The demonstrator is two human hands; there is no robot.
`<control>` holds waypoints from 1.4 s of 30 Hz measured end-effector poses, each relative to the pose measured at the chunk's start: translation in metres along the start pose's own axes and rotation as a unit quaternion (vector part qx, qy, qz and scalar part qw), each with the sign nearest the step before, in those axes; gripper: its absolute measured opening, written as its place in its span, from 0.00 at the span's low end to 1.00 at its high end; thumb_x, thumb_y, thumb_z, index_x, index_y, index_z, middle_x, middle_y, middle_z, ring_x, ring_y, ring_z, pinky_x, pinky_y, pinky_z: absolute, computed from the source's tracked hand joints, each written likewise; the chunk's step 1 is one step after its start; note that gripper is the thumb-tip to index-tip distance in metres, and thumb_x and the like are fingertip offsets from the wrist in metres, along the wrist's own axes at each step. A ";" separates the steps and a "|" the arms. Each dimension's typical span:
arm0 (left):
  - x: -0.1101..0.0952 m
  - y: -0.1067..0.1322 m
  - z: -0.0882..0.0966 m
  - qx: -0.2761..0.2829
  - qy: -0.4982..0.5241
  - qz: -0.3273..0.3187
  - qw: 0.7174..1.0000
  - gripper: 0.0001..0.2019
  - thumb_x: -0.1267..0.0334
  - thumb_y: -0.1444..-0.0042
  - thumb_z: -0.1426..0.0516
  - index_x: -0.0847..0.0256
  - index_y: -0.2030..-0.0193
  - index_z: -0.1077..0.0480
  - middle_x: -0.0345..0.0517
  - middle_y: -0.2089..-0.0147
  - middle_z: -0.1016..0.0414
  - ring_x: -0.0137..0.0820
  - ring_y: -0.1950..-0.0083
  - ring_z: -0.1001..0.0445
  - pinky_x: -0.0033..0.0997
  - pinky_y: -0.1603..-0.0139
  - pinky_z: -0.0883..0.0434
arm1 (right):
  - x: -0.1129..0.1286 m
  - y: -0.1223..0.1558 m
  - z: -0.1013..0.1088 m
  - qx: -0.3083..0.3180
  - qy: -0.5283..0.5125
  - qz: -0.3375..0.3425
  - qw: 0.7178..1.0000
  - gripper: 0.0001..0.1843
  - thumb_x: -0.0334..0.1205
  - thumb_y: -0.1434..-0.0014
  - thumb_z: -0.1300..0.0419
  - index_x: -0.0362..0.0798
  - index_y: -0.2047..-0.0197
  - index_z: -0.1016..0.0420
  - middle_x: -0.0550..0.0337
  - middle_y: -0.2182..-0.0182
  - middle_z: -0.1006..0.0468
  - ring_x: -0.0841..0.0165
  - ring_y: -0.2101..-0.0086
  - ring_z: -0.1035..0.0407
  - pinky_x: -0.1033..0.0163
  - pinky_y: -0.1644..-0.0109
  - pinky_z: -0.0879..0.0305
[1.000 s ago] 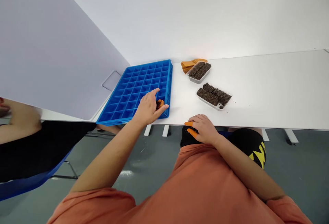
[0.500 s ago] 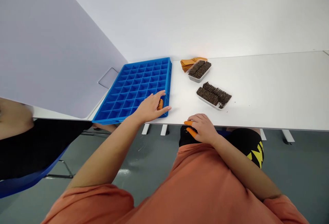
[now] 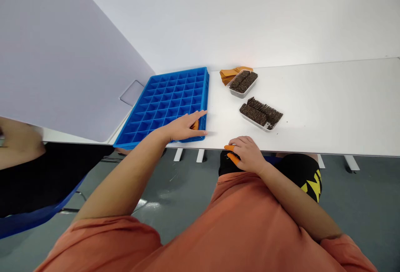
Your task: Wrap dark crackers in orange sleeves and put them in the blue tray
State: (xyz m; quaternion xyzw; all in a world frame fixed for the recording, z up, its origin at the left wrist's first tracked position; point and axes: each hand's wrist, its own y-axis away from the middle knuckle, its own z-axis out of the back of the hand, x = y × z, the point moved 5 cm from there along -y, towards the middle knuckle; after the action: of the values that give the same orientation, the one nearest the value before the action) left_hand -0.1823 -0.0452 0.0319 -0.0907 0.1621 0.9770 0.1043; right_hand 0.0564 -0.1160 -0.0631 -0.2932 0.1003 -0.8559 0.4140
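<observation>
My left hand reaches over the front right corner of a blue tray divided into many small compartments. Its fingers are spread, with the thumb apart. Between thumb and fingers shows something orange; whether it lies in a compartment or touches the hand, I cannot make out. My right hand rests low at the table's front edge, above my lap. Orange finger covers sit on its thumb and index finger, which are apart with nothing visible between them. The other fingers bend loosely.
Right of the tray stand two clear plastic boxes, the rear box and the front box, both packed with thin dark pieces. An orange-brown paper stack lies behind. Dark crumbs dot the white table. Another person sits at left beyond a partition.
My left hand has flattened slightly over the tray corner, its forearm swinging a little left. My right hand stays where it was. The view has shifted slightly.
</observation>
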 end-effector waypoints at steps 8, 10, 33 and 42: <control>0.000 -0.003 0.003 0.086 0.042 0.031 0.995 0.52 0.28 0.48 0.43 0.43 0.21 0.54 0.52 0.20 0.50 0.57 0.22 0.45 0.54 0.31 0.33 | 0.000 -0.001 0.001 0.003 -0.010 -0.004 1.000 0.12 0.41 0.32 0.40 0.49 0.49 0.19 0.51 0.51 0.19 0.57 0.52 0.32 0.48 0.47 0.38; 0.005 -0.004 0.000 0.053 0.066 0.020 0.996 0.50 0.30 0.46 0.43 0.46 0.21 0.52 0.53 0.23 0.41 0.54 0.24 0.40 0.50 0.31 0.33 | -0.002 -0.002 0.001 0.003 -0.022 -0.015 1.000 0.13 0.41 0.32 0.41 0.49 0.49 0.19 0.51 0.54 0.19 0.58 0.55 0.32 0.49 0.48 0.38; 0.051 0.039 -0.016 -0.258 0.091 -0.066 0.960 0.22 0.44 0.33 0.47 0.55 0.45 0.24 0.53 0.30 0.31 0.47 0.27 0.35 0.57 0.25 0.38 | 0.000 0.004 0.002 -0.012 -0.014 0.006 1.000 0.11 0.41 0.33 0.40 0.48 0.52 0.19 0.53 0.50 0.18 0.58 0.51 0.30 0.51 0.45 0.37; 0.056 0.033 -0.028 -0.262 0.103 -0.048 0.958 0.26 0.40 0.36 0.44 0.58 0.42 0.26 0.57 0.35 0.28 0.48 0.30 0.32 0.57 0.28 0.35 | 0.005 0.004 0.006 -0.022 0.011 0.010 1.000 0.11 0.40 0.32 0.41 0.46 0.54 0.19 0.53 0.51 0.18 0.59 0.52 0.31 0.51 0.45 0.38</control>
State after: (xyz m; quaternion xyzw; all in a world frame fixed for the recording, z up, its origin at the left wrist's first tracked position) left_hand -0.2400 -0.0758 0.0042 -0.2229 -0.0939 0.9644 0.1064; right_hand 0.0602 -0.1222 -0.0585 -0.2923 0.1265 -0.8523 0.4149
